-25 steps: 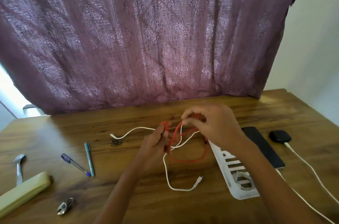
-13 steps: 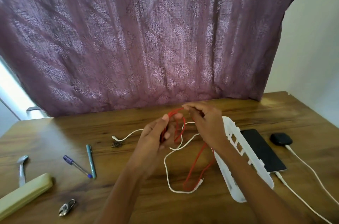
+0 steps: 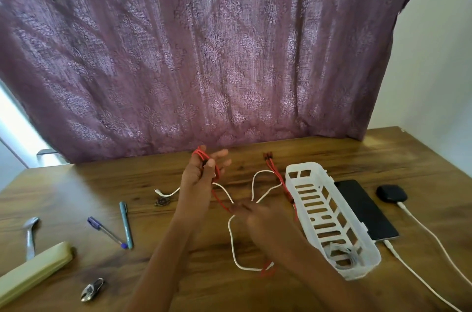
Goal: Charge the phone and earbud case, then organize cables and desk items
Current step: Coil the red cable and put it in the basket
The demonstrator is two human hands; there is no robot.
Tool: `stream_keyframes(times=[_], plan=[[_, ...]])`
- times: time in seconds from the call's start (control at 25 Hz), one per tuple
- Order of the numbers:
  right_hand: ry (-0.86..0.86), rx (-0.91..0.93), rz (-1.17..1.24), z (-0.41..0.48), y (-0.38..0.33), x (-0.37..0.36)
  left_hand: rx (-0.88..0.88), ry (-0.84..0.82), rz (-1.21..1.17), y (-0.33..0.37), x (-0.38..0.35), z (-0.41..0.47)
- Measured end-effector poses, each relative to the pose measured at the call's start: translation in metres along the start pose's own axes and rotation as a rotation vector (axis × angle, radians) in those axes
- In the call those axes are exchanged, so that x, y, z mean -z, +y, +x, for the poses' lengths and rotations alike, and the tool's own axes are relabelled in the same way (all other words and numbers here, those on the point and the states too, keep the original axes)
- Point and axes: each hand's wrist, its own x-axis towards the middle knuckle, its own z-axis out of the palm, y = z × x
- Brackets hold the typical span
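White slotted basket (image 3: 367, 268) on wooden table (image 3: 76, 184): coiled pale cable (image 3: 343, 258) in near end. Phone (image 3: 365, 209) just beside basket's right wall, earbud case (image 3: 390, 192) further right, each with white lead plugged in. Left hand (image 3: 200, 177) raised, red cable (image 3: 203, 155) looped round fingers, thumb clamping loops. Right hand (image 3: 264, 215) low at same cable, blurred; grip unclear. Loose white cable (image 3: 232, 240) lies beneath. Purple curtain (image 3: 204, 56) behind.

The hands have moved apart: the left hand (image 3: 201, 178) has lifted with the red cable (image 3: 203, 157) looped round its fingers, while the right hand (image 3: 258, 217) has dropped toward the table, pinching a strand lower down. The cable's loose length now trails beside the white basket (image 3: 357, 273), plugs at its far end
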Motion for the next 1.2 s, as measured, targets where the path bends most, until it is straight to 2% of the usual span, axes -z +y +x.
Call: stream_keyframes(times=[0.08, 0.16, 0.32, 0.4, 0.48, 0.64, 0.76, 0.92, 1.04, 1.12, 1.2], plan=[[0.012, 0.004, -0.036, 0.001, 0.002, 0.013, -0.011, -0.038, 0.174, -0.005, 0.003, -0.004], [0.102, 0.02, -0.056, 0.004, 0.007, 0.031, 0.013, -0.121, 0.255, -0.006, 0.002, -0.011], [0.335, 0.044, 0.005, 0.02, 0.021, 0.057, 0.148, -0.262, 0.186, 0.0, -0.006, -0.022], [0.394, 0.041, 0.034, 0.026, 0.027, 0.064, 0.182, -0.378, 0.158, 0.003, -0.013, -0.026], [0.415, 0.025, 0.153, 0.034, 0.035, 0.067, 0.21, -0.418, 0.101, 0.008, -0.016, -0.029], [0.407, -0.141, 0.535, 0.042, 0.053, 0.062, 0.272, -0.463, -0.037, 0.015, -0.02, -0.027], [0.427, -0.237, 0.64, 0.041, 0.058, 0.047, 0.223, -0.411, -0.148, 0.016, -0.022, -0.027], [0.418, -0.302, 0.553, 0.031, 0.053, 0.021, 0.216, -0.285, -0.365, 0.024, -0.022, -0.023], [0.258, -0.378, 0.482, 0.013, 0.043, 0.002, 0.137, -0.167, -0.476, 0.026, -0.017, -0.014], [0.163, -0.345, 0.343, 0.0, 0.03, -0.01, 0.117, -0.066, -0.461, 0.022, -0.014, -0.008], [0.151, -0.234, 0.18, -0.008, 0.018, -0.018, 0.111, -0.022, -0.398, 0.017, -0.012, -0.008]])
